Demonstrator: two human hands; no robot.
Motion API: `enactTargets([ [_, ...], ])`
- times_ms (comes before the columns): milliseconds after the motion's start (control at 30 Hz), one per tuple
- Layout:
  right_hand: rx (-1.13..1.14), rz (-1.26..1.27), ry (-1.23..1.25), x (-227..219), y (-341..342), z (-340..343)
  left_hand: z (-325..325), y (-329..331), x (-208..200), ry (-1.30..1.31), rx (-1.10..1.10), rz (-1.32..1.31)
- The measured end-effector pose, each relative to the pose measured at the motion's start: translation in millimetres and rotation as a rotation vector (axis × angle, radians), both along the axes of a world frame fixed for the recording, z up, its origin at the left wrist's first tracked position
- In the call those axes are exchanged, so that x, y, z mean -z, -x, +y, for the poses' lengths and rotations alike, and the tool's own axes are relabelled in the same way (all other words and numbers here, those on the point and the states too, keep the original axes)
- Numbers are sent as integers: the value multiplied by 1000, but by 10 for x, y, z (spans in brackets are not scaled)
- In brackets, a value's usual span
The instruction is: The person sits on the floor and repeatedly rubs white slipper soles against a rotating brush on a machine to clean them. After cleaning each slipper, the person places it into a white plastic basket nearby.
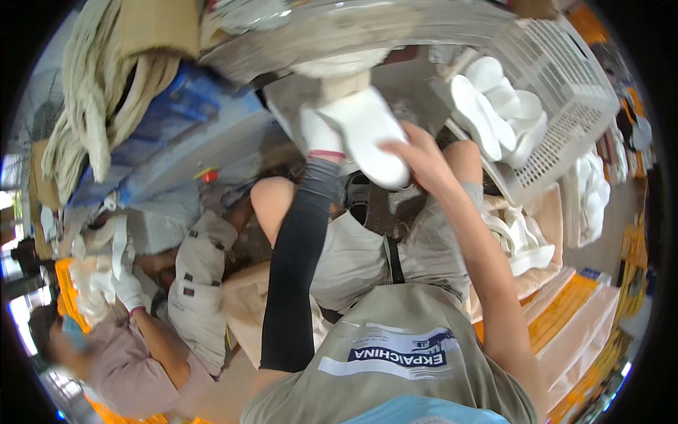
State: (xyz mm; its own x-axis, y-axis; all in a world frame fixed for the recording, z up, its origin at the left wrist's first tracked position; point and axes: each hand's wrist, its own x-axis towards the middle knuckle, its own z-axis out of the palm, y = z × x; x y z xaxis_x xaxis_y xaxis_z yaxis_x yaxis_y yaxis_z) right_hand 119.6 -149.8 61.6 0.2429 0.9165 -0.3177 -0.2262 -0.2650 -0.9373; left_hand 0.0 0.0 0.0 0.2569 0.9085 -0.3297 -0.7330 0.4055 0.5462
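A white shoe sole [372, 138] is held between my two hands, tilted, in front of my knees. My left hand [323, 132], in a white glove with a dark sleeve above it, is closed at the sole's left edge; its fingers are partly hidden. My bare right hand [421, 157] grips the near right end, with the thumb on top. The far end of the sole is up against a pale, fuzzy round pad [345, 65] under a plastic-wrapped housing; whether they touch I cannot tell.
A white plastic basket [568, 106] at the right holds several white soles [487, 106]. Below it lie white strapped sandals [519, 240] on a cloth. At the left a co-worker's gloved hand [128, 291] holds a white piece. Bundled pale cloth [92, 92] hangs upper left.
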Motion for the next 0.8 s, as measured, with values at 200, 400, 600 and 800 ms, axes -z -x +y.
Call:
enactTargets([
  [200,-487,-546,101,-58,-792,-489,-353,-6,-159,-65,357,-41],
  [400,103,-1510,275,1003,-3085,-327,-2326,-1331,246,-338,699,171],
  [600,318,-1238,130,1142,-2544,-912,-1810,-1845,111,192,664,-12],
  [800,-66,-1659,-267,-147,-1020,-1654,-1516,-1425,187,137,576,-77],
])
